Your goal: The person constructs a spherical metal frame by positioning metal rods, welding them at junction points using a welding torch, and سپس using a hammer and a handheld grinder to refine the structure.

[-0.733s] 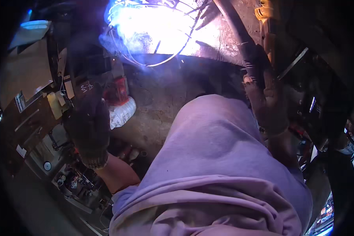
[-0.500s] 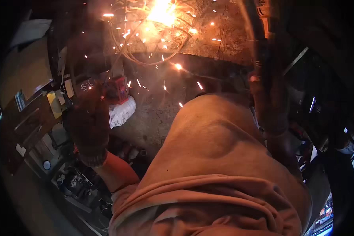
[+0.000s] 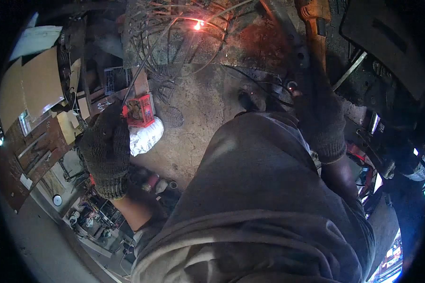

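Note:
My left hand (image 3: 106,151), in a dark knit glove, is curled with its back toward me, beside a small red box (image 3: 139,109) and a white bundle (image 3: 146,136). A thin metal rod (image 3: 139,78) rises from its fingers toward a tangled wire frame (image 3: 184,33). A small orange glowing spot (image 3: 197,24) sits on that frame. My right hand (image 3: 318,115), also gloved, grips the lower end of an orange-handled welding holder (image 3: 314,26) that reaches to the top edge. My knee in grey trousers (image 3: 264,188) fills the middle.
Stained concrete floor (image 3: 198,108) lies under the frame. Cardboard sheets (image 3: 30,89) and rusty metal plates (image 3: 28,155) are at the left. Small bottles and cluttered parts (image 3: 99,217) lie at lower left. Dark machinery (image 3: 387,70) and cables (image 3: 259,85) crowd the right.
The bright blue-white arc gave way to a shower of orange sparks, and now only a small glowing spot is left on the wire frame. Both hands have barely moved.

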Motion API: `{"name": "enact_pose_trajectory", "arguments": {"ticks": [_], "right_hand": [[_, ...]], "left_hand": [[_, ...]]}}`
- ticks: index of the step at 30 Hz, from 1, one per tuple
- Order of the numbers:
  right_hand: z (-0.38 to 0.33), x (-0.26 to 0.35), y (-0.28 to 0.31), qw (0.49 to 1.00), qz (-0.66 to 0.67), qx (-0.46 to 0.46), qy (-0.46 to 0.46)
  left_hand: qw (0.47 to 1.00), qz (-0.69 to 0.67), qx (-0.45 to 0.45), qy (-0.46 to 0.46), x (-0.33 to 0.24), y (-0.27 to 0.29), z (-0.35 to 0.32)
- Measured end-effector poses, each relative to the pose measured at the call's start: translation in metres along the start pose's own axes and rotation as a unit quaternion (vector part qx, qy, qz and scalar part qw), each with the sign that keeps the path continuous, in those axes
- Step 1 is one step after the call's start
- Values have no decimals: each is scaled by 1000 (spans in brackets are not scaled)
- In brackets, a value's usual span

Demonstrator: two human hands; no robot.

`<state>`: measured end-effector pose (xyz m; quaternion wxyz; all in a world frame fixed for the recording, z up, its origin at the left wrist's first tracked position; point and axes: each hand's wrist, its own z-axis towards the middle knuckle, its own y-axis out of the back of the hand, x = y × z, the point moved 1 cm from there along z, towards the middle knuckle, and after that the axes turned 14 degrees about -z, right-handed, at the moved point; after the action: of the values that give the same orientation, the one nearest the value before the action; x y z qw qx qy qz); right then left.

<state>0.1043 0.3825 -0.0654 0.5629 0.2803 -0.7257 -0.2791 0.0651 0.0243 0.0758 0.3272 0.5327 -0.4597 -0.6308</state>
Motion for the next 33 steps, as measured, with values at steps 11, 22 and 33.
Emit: {"name": "enact_pose_trajectory", "arguments": {"ticks": [11, 22, 33], "right_hand": [[3, 5, 0, 1000, -27, 11, 8], [6, 6, 2, 968, -54, -136, 203], [-1, -4, -9, 990, 27, -95, 100]], "left_hand": [[1000, 12, 9, 12, 2, 0, 0], [981, 178, -50, -64, 18, 5, -34], [999, 43, 5, 3, 10, -1, -6]]}}
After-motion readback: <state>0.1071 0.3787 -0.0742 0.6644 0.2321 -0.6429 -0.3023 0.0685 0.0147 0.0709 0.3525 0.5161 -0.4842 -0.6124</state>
